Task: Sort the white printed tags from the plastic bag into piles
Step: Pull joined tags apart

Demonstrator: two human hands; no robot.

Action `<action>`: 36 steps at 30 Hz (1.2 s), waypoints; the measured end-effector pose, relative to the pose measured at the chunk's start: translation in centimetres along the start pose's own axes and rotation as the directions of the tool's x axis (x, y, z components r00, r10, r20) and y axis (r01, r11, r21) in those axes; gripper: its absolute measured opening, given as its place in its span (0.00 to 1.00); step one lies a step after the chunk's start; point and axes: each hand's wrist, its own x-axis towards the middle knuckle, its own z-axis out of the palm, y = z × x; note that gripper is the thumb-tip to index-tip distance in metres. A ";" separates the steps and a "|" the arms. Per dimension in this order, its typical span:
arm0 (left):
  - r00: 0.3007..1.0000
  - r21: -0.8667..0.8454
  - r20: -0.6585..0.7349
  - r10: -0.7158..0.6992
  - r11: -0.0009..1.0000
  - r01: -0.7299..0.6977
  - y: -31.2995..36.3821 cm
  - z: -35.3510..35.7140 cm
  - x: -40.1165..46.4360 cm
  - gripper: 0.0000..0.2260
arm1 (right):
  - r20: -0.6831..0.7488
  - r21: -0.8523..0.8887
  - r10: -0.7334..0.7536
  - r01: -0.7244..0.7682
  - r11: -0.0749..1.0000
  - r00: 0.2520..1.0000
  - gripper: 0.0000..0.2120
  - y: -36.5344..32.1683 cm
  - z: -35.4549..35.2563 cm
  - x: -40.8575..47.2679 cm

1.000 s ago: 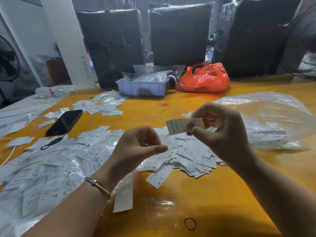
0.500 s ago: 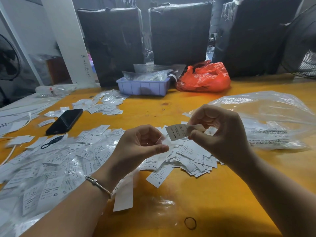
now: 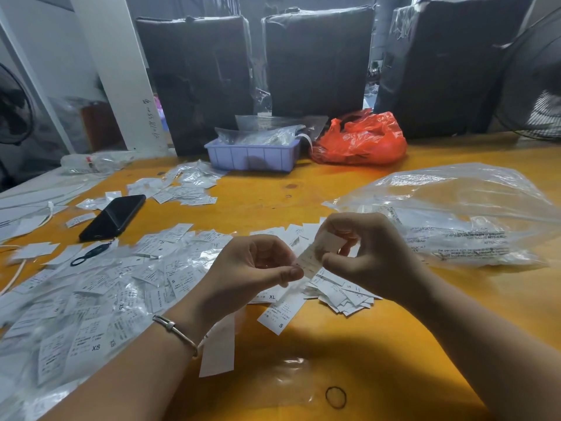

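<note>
My right hand point(image 3: 373, 256) pinches one white printed tag point(image 3: 308, 262) by its upper end, just above the table. The tag slants down-left, and its lower end sits between the thumb and curled fingers of my left hand point(image 3: 252, 275). Under both hands lies a loose heap of white tags point(image 3: 343, 293). A wider spread of tags, some in clear film point(image 3: 106, 287), covers the table's left side, with sizes XS, S and XL readable. The clear plastic bag point(image 3: 455, 208) lies crumpled to the right of my right hand.
A black phone point(image 3: 115, 217) lies at left among the tags. A blue tray point(image 3: 252, 156) and a red bag point(image 3: 361, 141) stand at the back, before black wrapped boxes point(image 3: 318, 62). A black rubber band point(image 3: 336, 397) lies near the front edge of the yellow table point(image 3: 394, 344).
My right hand has brought the tag down and leftward from level in front of me to my left hand's fingertips. The left hand stayed in place.
</note>
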 end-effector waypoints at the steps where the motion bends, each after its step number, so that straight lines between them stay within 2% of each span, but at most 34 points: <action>1: 1.000 -0.006 -0.002 -0.003 1.000 0.003 0.0 0.0 0.1 0.06 | 0.013 -0.004 0.010 -0.010 1.000 1.000 0.04 0.1 0.0 0.0; 4: 0.999 -0.044 -0.040 -0.020 0.999 0.018 -0.2 -0.1 0.2 0.07 | -0.084 0.042 0.030 -0.026 0.999 0.996 0.09 0.2 0.0 0.1; 8: 0.997 -0.053 -0.066 -0.032 0.998 0.029 -0.1 -0.3 0.1 0.10 | -0.213 0.091 0.064 -0.046 0.995 0.975 0.10 0.0 -0.4 0.3; 10: 0.997 -0.055 -0.073 -0.036 0.998 0.032 -0.1 -0.3 0.1 0.12 | -0.213 0.076 0.071 -0.056 0.996 0.975 0.11 0.0 -0.4 0.3; 14: 0.996 -0.048 -0.081 -0.048 0.998 0.044 -0.1 -0.3 0.1 0.12 | -0.211 0.090 0.083 -0.065 0.994 0.974 0.05 0.0 -0.1 0.1; 20: 0.995 -0.039 -0.077 -0.061 0.998 0.058 0.0 -0.3 0.1 0.13 | -0.205 0.285 0.112 -0.050 0.957 0.972 0.04 0.1 -0.2 0.2; 26: 0.995 -0.059 -0.089 -0.056 0.997 0.051 -0.1 -0.3 0.1 0.10 | -0.179 0.439 0.225 -0.127 0.889 0.958 0.04 0.5 0.7 0.0; 32: 0.991 -0.144 -0.111 -0.076 0.988 0.059 -0.3 -0.1 0.3 0.08 | -0.070 0.368 0.224 -0.183 0.912 0.972 0.03 0.1 1.4 -0.2; 36: 0.987 -0.132 -0.136 -0.084 0.989 0.066 -0.4 -0.2 0.3 0.11 | -0.129 0.308 0.220 -0.172 0.936 0.967 0.06 0.0 1.3 -0.2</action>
